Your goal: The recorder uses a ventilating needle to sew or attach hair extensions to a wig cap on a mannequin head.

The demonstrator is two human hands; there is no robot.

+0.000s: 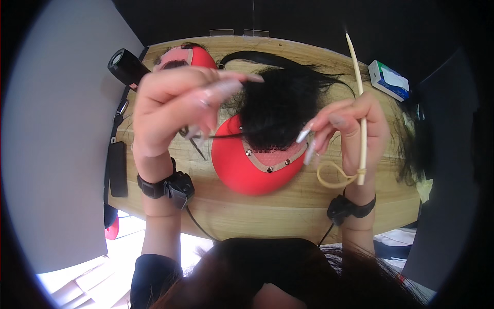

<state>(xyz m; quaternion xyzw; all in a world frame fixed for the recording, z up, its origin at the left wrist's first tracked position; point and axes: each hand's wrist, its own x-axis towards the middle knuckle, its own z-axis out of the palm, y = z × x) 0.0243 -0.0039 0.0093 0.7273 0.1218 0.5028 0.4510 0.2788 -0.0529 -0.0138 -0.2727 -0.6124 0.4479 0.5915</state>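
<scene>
A red head-shaped block (251, 174) lies before me with a pink mesh cap (272, 159) pinned on it, its beige edge band held by round-headed pins. Dark hair (279, 104) is bunched over the cap's upper part. Raised to the left of the block, my left hand (181, 104) is blurred, fingers bent; a dark strand runs from near its fingertips to the hair. My right hand (353, 127), right of the block, holds a slim pale stick (357, 77) upright against the palm, a tan elastic loop (332, 175) tied at its lower end. The right thumb and forefinger are near the cap's edge.
A second red block (202, 58) with a mesh cap stands at the back left, beside a black cylindrical speaker (125, 67). A long black hair bundle (266, 58) lies behind. A tissue box (389, 80) and loose dark hair (418, 143) are at the right, a black flat object (118, 169) at the left.
</scene>
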